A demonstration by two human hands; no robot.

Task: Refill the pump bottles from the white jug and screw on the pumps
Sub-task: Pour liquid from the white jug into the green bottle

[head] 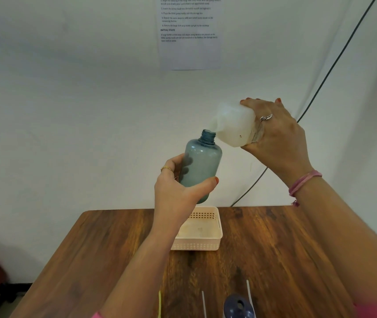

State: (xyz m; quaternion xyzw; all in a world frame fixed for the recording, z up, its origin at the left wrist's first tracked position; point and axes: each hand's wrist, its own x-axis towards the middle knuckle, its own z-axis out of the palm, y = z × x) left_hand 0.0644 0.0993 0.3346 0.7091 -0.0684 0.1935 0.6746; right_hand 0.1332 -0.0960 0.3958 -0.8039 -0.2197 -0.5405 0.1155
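Your left hand is gripping the blue-grey pump bottle around its lower body, raised above the wooden table. Your right hand is clasping the tilted white jug at its base, spout meeting the bottle's open neck.

Wooden tabletop carrying a cream perforated basket near its far edge. Nearer the viewer than the basket: a dark blue bottle, two thin white tubes beside it, and a yellow strip.
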